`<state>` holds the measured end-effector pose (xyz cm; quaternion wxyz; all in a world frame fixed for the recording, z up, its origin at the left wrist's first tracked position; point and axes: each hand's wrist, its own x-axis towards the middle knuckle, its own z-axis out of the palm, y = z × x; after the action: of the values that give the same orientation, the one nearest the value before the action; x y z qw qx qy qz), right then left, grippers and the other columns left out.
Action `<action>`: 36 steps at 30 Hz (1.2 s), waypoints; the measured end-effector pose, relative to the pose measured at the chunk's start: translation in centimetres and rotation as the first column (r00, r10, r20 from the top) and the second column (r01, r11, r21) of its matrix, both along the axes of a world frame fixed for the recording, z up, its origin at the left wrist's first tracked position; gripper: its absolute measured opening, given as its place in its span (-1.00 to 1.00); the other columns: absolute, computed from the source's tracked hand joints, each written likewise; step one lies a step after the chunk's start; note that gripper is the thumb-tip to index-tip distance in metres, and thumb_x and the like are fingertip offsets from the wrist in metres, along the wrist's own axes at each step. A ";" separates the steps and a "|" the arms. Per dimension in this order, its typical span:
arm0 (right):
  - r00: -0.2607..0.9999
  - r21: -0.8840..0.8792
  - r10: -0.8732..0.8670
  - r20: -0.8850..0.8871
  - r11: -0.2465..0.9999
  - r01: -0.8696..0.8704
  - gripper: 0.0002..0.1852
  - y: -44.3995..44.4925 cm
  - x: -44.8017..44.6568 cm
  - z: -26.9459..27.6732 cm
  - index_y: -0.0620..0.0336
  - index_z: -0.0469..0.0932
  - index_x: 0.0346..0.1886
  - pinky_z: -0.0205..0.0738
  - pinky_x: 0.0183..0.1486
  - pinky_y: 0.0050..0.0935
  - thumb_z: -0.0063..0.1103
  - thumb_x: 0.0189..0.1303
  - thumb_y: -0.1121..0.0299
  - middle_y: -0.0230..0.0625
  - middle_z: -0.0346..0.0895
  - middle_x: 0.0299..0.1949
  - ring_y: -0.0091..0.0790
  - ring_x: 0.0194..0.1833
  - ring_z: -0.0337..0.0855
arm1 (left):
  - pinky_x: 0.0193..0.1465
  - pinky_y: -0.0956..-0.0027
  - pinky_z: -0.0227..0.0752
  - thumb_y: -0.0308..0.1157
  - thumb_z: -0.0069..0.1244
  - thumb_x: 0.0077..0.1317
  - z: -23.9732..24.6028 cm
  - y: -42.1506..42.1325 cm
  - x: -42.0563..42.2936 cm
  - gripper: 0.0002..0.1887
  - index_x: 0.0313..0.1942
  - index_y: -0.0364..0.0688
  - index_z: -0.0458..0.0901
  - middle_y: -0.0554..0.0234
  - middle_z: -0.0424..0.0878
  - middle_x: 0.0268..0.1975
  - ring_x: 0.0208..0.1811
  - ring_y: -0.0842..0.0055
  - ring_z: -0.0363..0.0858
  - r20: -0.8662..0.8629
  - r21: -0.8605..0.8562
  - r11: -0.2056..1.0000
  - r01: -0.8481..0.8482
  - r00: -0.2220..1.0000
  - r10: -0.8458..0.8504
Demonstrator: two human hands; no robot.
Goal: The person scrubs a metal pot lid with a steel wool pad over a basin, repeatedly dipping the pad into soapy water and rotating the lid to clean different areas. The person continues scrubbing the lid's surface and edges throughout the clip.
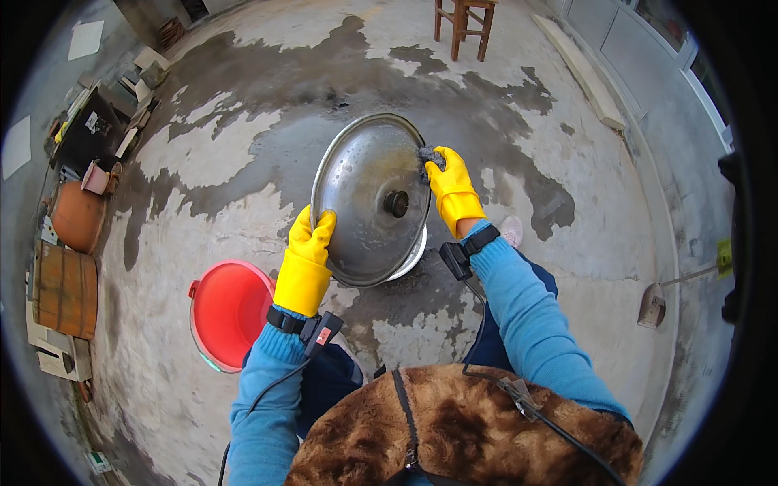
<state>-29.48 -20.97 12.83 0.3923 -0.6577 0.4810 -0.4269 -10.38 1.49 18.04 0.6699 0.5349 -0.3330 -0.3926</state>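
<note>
A large round metal pot lid (364, 182) with a black knob (396, 204) is held up at a tilt in front of me. My left hand (309, 255), in a yellow rubber glove, grips the lid's lower left rim, thumb over its outer face. In my right hand (453, 185), gloved the same way, is a grey scouring pad (430, 159), pressed against the lid's upper right rim. Part of a white basin (414, 258) shows beneath the lid; the rest of it is hidden.
A red plastic bucket (234, 313) stands on the concrete floor left of my legs. A wooden stool (465, 21) is at the top. Along the left wall are a clay pot (78, 215) and a wooden tub (65, 288). A long-handled scoop (652, 305) lies at the right.
</note>
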 end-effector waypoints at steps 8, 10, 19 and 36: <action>0.950 -0.547 0.309 -0.056 0.786 -0.288 -0.54 8.3 4.0 3.4 0.23 0.62 0.19 0.42 0.30 -0.08 0.34 0.17 0.55 0.02 0.64 0.07 0.12 0.17 0.55 | -0.04 0.41 0.58 -0.24 0.13 0.53 -2.3 -1.8 -0.5 -0.65 0.22 -0.18 0.61 0.31 0.76 -0.03 -0.08 0.57 0.68 -0.065 0.098 0.995 -0.031 0.997 0.038; 0.887 -0.549 0.443 -0.134 0.712 -0.438 -0.54 11.0 3.7 3.0 0.22 0.62 0.19 0.45 0.25 -0.05 0.34 0.17 0.55 0.01 0.62 0.09 0.15 0.14 0.55 | -0.03 0.39 0.59 -0.24 0.12 0.53 -2.3 -1.9 -0.1 -0.64 0.23 -0.18 0.59 0.29 0.76 -0.01 -0.06 0.54 0.69 -0.139 0.043 0.996 -0.083 0.986 0.088; 0.930 -0.140 0.176 -0.322 0.963 -0.230 -0.65 8.4 -0.3 -4.1 0.30 0.57 0.11 0.48 0.24 -0.06 0.24 0.26 0.45 0.11 0.61 0.09 0.21 0.15 0.58 | 0.01 0.43 0.50 -0.15 0.07 0.57 -0.7 -0.6 0.6 -0.59 0.28 -0.16 0.58 0.31 0.73 0.02 -0.10 0.58 0.62 -0.154 0.137 0.984 -0.117 0.979 0.138; 0.917 -0.527 0.370 -0.150 0.755 -0.391 -0.59 9.3 5.3 3.1 0.20 0.66 0.14 0.42 0.30 -0.13 0.29 0.18 0.56 -0.03 0.63 0.10 0.05 0.17 0.57 | -0.02 0.40 0.58 -0.26 0.10 0.56 -4.1 -1.3 -0.5 -0.66 0.24 -0.17 0.60 0.31 0.76 0.01 -0.09 0.57 0.68 -0.103 0.142 0.987 -0.078 0.990 0.093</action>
<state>-24.19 -11.62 15.98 0.2577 -0.8333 0.2022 -0.4453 -10.83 0.23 13.98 0.6651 0.5712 -0.2446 -0.4142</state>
